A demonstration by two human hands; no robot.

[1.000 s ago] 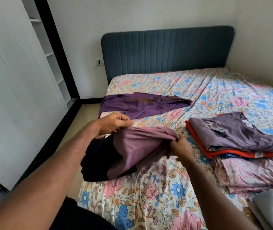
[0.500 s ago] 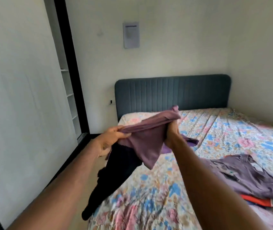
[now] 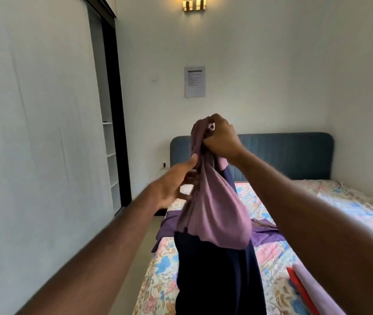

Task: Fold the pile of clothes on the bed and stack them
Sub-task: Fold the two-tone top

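A mauve and dark navy garment point(image 3: 212, 219) hangs in the air in front of me, over the bed. My right hand point(image 3: 220, 138) grips its bunched top, fist closed round the cloth. Lower down, my left hand point(image 3: 176, 180) is at the garment's left side, thumb against the cloth and fingers behind it. A purple garment point(image 3: 262, 231) lies spread on the floral bed point(image 3: 278, 253) behind the hanging one. At the lower right edge is the stack of folded clothes point(image 3: 310, 289), lilac on top of red.
A blue padded headboard point(image 3: 290, 155) stands at the far end of the bed. On the left is a white sliding wardrobe door point(image 3: 33, 155) with open shelves point(image 3: 110, 155) beyond it. A narrow strip of floor runs between wardrobe and bed.
Both hands lifted the mauve and navy garment off the bed and raised it high. The right hand went to the top, the left slid below it. My view tilted upward.
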